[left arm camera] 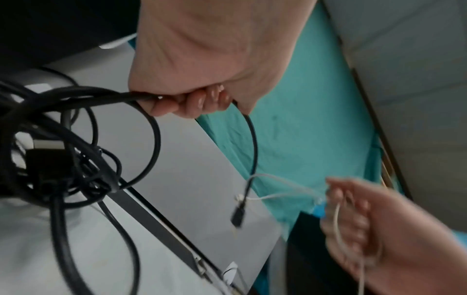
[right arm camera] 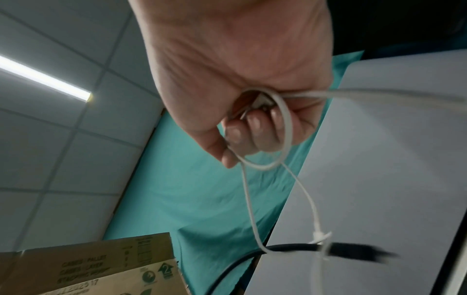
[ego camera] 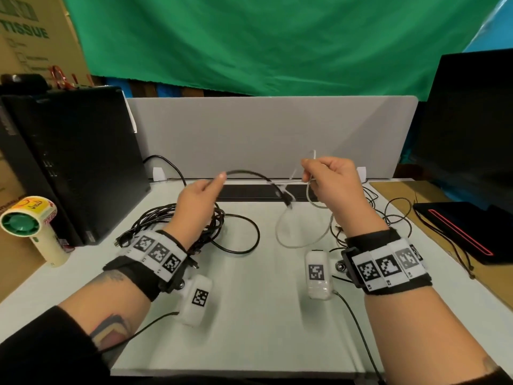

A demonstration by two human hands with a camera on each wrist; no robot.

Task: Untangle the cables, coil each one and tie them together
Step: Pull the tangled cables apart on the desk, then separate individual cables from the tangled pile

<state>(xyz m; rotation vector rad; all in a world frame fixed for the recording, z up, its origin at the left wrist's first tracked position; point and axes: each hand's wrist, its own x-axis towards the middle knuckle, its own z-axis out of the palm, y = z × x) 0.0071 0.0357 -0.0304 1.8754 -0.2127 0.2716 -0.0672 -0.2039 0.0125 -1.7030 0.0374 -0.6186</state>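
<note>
Left hand (ego camera: pixel 197 200) gripping black cable (ego camera: pixel 251 173), right hand (ego camera: pixel 334 182) pinching white cable (ego camera: pixel 301 240), cables knotted between

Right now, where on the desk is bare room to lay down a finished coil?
Bare: the near middle of the desk, between the wrists, below the black cable loop and white cable loop. Crowded: the black tangle far left, thin wires far right.

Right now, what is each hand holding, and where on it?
The left hand grips the black cable a short way back from its free plug end. The right hand pinches the white cable at a small loop.
</note>
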